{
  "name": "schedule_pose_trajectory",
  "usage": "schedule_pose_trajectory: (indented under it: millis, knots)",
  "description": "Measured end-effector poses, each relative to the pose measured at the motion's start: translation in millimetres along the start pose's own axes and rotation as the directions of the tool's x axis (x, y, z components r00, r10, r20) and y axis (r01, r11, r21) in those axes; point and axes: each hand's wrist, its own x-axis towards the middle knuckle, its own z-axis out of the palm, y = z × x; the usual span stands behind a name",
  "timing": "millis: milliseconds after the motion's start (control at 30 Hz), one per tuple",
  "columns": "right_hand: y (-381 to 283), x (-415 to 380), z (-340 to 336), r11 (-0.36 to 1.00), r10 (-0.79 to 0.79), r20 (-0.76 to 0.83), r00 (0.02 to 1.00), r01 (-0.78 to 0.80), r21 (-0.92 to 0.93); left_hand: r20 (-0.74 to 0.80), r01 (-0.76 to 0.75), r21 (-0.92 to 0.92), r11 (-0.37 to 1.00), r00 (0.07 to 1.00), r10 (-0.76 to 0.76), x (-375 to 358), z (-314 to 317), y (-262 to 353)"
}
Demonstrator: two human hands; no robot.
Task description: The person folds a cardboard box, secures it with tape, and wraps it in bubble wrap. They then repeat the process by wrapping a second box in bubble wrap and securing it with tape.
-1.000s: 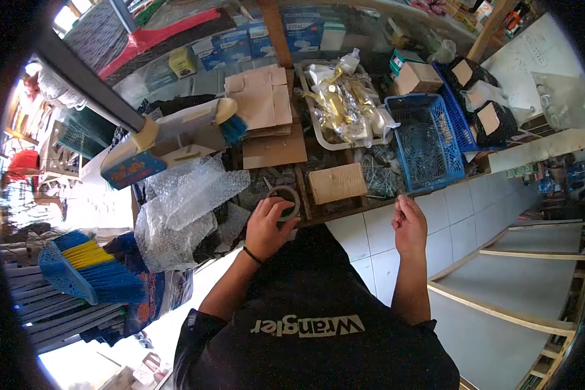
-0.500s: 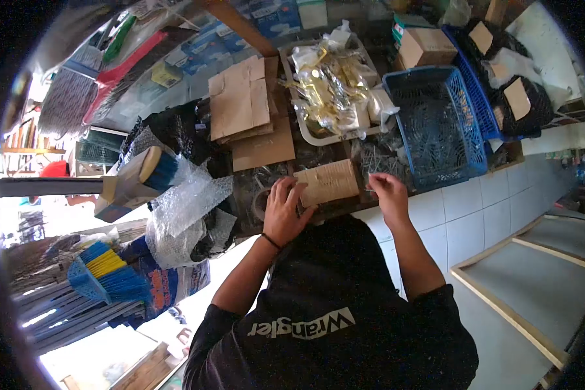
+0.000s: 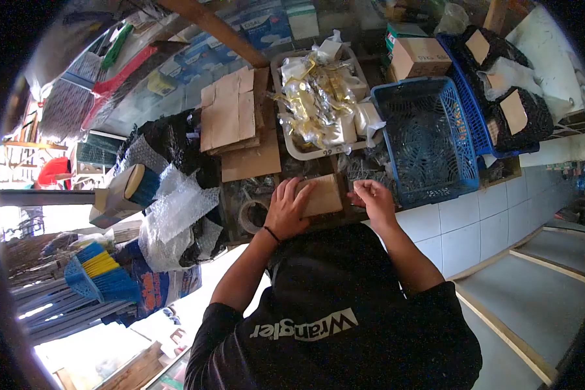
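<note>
On the near edge of the worktable lies a small brown cardboard block (image 3: 325, 195). My left hand (image 3: 288, 207), a dark band at its wrist, grips the block's left end with the fingers over its top. Just off its right end, my right hand (image 3: 376, 200) is closed in a pinch, and I cannot tell what small thing is between the fingertips. Thin metal pieces (image 3: 365, 170) lie loose behind that hand. A roll of tape (image 3: 252, 216) stands left of my left hand.
Behind the block sits a white tray (image 3: 303, 155) of plastic-wrapped gold-coloured parts. A blue basket (image 3: 435, 188) is to the right, flat cardboard sheets (image 3: 231, 114) to the left. Bubble wrap (image 3: 172, 208) and a blue brush (image 3: 97, 273) are farther left.
My right hand has moved slightly left, closer to the block's end. My left hand stays on the block, reaching further over its top. The whole view has shifted a little.
</note>
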Motion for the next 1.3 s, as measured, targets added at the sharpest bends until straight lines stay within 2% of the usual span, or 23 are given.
schedule_pose_trajectory:
  millis: [100,200,300,333,433,467,567,700,733,833,933,1033,1133,1233,1300]
  knots:
    - [-7.0,-1.8,-0.6,0.994,0.073,-0.025,0.997,-0.071,0.087,0.022,-0.010,-0.146,0.989,1.000,0.013,3.3,-16.1,1.0]
    - [-10.2,-0.5,-1.3,0.984,0.100,-0.038,0.994,-0.094,0.150,-0.063,0.049,-0.317,0.947,0.995,-0.073,-1.3,-12.1,-6.8]
    - [-17.4,-4.4,-2.5,0.975,0.073,-0.052,0.996,-0.060,0.213,-0.151,0.064,-0.539,0.840,0.974,-0.171,-5.6,-17.7,-11.1]
    - [-21.9,-6.4,-2.9,0.973,0.051,-0.052,0.997,-0.038,0.227,-0.013,0.170,-0.751,0.638,0.962,-0.272,-10.9,-15.1,-17.7]
    - [-38.7,-12.7,-2.1,0.968,-0.063,-0.002,0.998,0.061,0.242,0.086,0.115,-0.987,0.111,0.968,-0.237,-11.2,-22.8,-19.2]
    - [-43.5,-16.6,-1.7,0.966,-0.105,0.025,0.994,0.096,0.242,0.120,0.135,-0.990,0.051,0.966,-0.228,-14.2,-28.0,-17.1]
    - [-57.8,-26.3,6.7,0.934,-0.207,0.057,0.977,0.180,0.310,0.324,0.219,-0.884,-0.413,0.924,-0.203,-26.7,-26.1,-22.3]
    - [-88.0,-40.6,15.7,0.896,-0.397,0.084,0.914,0.366,0.250,0.281,0.169,-0.649,-0.741,0.959,-0.027,-28.3,-1.1,-36.9]
    - [-93.7,-44.2,18.2,0.889,-0.415,0.078,0.906,0.385,0.249,0.269,0.169,-0.659,-0.733,0.963,-0.020,-25.3,-2.0,-35.0]
    - [-101.2,-48.3,23.1,0.866,-0.470,0.079,0.879,0.442,0.232,0.215,0.175,-0.546,-0.819,0.974,0.065,-19.6,-3.4,-32.6]
    - [-102.0,-42.7,28.1,0.837,-0.533,0.093,0.841,0.508,0.203,0.201,0.178,-0.559,-0.810,0.977,0.076,-15.8,-3.5,-31.4]
    - [-106.4,-36.1,36.5,0.802,-0.592,0.083,0.802,0.575,0.162,0.243,0.218,-0.542,-0.811,0.965,0.097,-11.5,-1.8,-33.0]
    - [-114.1,-32.9,43.0,0.780,-0.625,0.089,0.776,0.614,0.119,0.307,0.201,-0.540,-0.817,0.951,0.031,-7.0,-5.3,-28.4]
    - [-115.8,-36.2,51.4,0.775,-0.631,0.089,0.771,0.619,0.130,0.285,0.177,-0.430,-0.885,0.957,0.053,-6.5,-16.0,-18.6]
    - [-115.4,-38.7,56.8,0.759,-0.648,0.074,0.758,0.634,0.147,0.217,0.185,-0.440,-0.879,0.971,0.096,-4.3,-24.9,-11.0]
